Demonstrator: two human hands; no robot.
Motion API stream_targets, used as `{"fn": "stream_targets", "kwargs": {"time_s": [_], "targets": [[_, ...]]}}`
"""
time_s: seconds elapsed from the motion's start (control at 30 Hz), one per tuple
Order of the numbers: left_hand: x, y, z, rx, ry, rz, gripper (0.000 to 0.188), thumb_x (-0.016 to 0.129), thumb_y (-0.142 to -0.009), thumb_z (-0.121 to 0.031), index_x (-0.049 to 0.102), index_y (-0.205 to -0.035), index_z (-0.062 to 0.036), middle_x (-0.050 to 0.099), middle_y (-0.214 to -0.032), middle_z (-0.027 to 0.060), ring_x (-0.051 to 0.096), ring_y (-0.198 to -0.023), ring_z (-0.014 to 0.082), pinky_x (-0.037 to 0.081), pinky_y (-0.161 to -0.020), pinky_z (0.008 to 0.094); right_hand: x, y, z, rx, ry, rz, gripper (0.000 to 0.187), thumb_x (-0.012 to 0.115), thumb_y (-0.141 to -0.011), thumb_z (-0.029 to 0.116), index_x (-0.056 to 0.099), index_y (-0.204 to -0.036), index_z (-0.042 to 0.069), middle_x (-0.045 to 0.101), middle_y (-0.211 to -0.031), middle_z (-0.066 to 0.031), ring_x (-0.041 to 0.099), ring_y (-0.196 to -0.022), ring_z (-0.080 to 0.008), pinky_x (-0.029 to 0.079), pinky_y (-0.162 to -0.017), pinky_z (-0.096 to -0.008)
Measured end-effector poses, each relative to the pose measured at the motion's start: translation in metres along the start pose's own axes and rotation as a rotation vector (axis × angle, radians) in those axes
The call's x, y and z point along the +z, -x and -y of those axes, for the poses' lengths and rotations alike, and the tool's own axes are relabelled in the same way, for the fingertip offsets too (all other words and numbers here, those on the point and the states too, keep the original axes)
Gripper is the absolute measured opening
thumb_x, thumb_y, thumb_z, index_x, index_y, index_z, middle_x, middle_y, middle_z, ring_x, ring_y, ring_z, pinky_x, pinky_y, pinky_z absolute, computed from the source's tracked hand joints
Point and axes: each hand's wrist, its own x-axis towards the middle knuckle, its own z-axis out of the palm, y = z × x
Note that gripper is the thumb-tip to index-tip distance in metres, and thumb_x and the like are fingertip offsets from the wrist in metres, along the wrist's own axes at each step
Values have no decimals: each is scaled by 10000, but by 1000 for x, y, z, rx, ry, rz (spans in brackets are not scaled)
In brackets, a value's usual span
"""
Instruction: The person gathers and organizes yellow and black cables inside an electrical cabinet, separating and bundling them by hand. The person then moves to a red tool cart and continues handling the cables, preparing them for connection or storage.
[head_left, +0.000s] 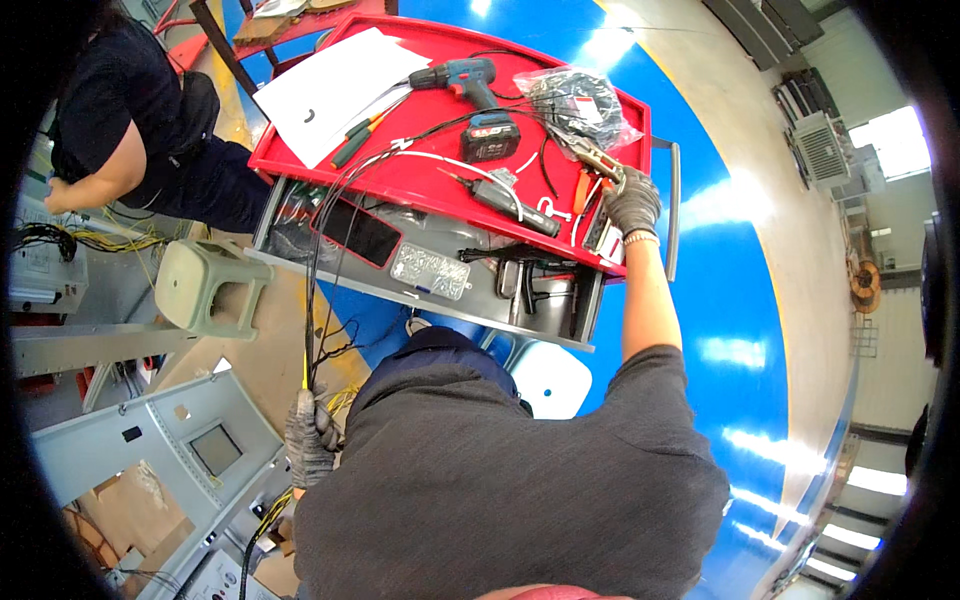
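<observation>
My left hand (309, 440), in a grey striped glove, is closed around a bundle of black cables (312, 270). The bundle rises from it and arches over the red cart top. At the cart's right end my gloved right hand (633, 205) has its fingers wrapped round a metal plier-like tool (598, 158), whose exact kind I cannot make out. Orange handles (581, 190) lie beside that hand. Close by are a clear bag of black cable (580, 108) and a dark cylindrical power tool (512, 207).
On the red cart (400, 185) lie a cordless drill (468, 82), a battery (490, 136), screwdrivers (358, 138) and white paper (335, 90). Its open drawer (480, 312) holds a box of small fasteners (430, 271). A green stool (210, 285) and another person (150, 120) are at left.
</observation>
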Motion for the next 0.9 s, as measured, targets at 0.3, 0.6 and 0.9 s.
{"fn": "stream_targets", "kwargs": {"time_s": [0.3,0.6,0.9], "targets": [[-1,3,-5,-23,-34,2,425,462,-907,-459,515,-1103,-85,331,-505,-42,279,-343,92,260,-334,267,-53,-49,53,-185,142,384,615,678,-666,395,513,-1199,134,590,-1101,-181,581,-1000,-317,463,-851,-408],[2,4,2,21,106,-4,409,483,-899,-455,516,-1088,-94,313,-497,-46,281,-342,87,269,-335,257,-41,-15,-40,393,-1383,840,558,542,-791,535,557,-994,15,590,-694,-64,609,-590,-222,509,-576,-331],[8,10,-5,49,119,-42,393,520,-896,-395,535,-1054,-35,385,-561,-57,320,-403,40,266,-357,196,-109,14,54,-141,-1277,645,323,618,-820,349,605,-931,46,605,-758,-65,605,-640,-137,474,-559,-234]]}}
